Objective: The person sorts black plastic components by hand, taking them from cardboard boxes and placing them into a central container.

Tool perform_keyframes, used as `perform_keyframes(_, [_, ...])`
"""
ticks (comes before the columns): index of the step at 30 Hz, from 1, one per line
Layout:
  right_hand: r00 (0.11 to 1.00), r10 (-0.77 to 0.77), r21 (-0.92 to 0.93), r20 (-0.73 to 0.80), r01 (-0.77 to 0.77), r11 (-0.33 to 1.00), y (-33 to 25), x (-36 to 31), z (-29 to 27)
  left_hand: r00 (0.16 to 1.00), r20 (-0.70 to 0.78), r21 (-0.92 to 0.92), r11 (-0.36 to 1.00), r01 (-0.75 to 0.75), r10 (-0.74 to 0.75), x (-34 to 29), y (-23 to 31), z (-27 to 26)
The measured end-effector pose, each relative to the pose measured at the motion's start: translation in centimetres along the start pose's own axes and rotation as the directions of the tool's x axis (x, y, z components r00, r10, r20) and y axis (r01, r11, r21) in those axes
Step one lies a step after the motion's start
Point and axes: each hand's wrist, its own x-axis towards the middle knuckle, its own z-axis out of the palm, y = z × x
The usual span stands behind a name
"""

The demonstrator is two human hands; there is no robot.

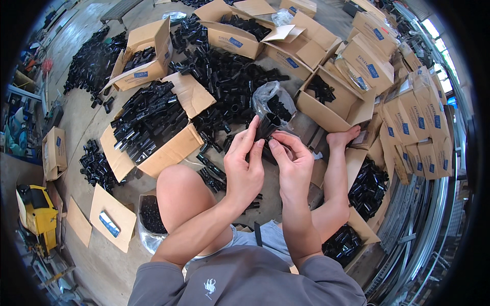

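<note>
- Head view: I am sitting on a bare concrete floor (87, 127), one knee up and my other leg stretched out to my right, bare foot (343, 137) resting among the boxes.
- Loose black plastic pipe fittings lie in heaps on the floor in front of me (224, 76), and a further pile (94, 61) lies off to my left.
- Open cardboard boxes ring me: one flattened open box full of fittings (148, 122) sits just left of my knee, another (240, 30) lies farther out, and closed boxes are stacked along my right (418, 117).
- A clear plastic bag (273, 99) with a few fittings in it sits just beyond my hands.
- A yellow machine (35, 211) stands at my far left, and metal rails run along the right edge.
- My left hand (245, 163) and right hand (293, 163) meet in front of my chest, both pinching one black pipe fitting (266, 126) between thumbs and fingertips.
- The fitting is held above my lap, raised off the floor.
- Its long axis runs away from me, tilted slightly to my right, with the open round mouth at the far end facing up and away.
</note>
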Motion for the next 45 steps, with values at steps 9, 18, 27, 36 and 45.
perform_keyframes(9, [0.998, -0.047, -0.116, -0.035, 0.042, 0.992, 0.0, -1.0, 0.6, 0.999, -0.044, 0.054, 0.998, 0.009, -0.006, -0.2, 0.1, 0.5])
perform_keyframes(18, [0.981, -0.181, -0.331, -0.066, 0.15, 0.932, -0.6, -0.4, 0.7, 0.998, 0.011, 0.051, 0.997, 0.063, -0.063, 0.0, 0.6, 0.8])
perform_keyframes(27, [0.955, -0.295, -0.294, -0.042, 0.27, 0.917, -0.8, -0.3, 0.3, 0.997, 0.007, 0.048, 0.996, 0.079, -0.079, -0.4, 0.8, 1.4])
perform_keyframes(36, [0.974, -0.109, -0.254, -0.198, 0.056, 0.966, -0.8, -0.7, 1.2, 0.997, 0.049, 0.182, 0.981, -0.063, 0.055, -0.2, 0.2, 1.3])
perform_keyframes(45, [0.932, 0.35, 0.196, -0.097, -0.327, 0.925, 1.9, 1.5, -2.4, 0.904, 0.297, -0.207, 0.903, 0.375, -0.307, -1.1, -1.7, 0.0])
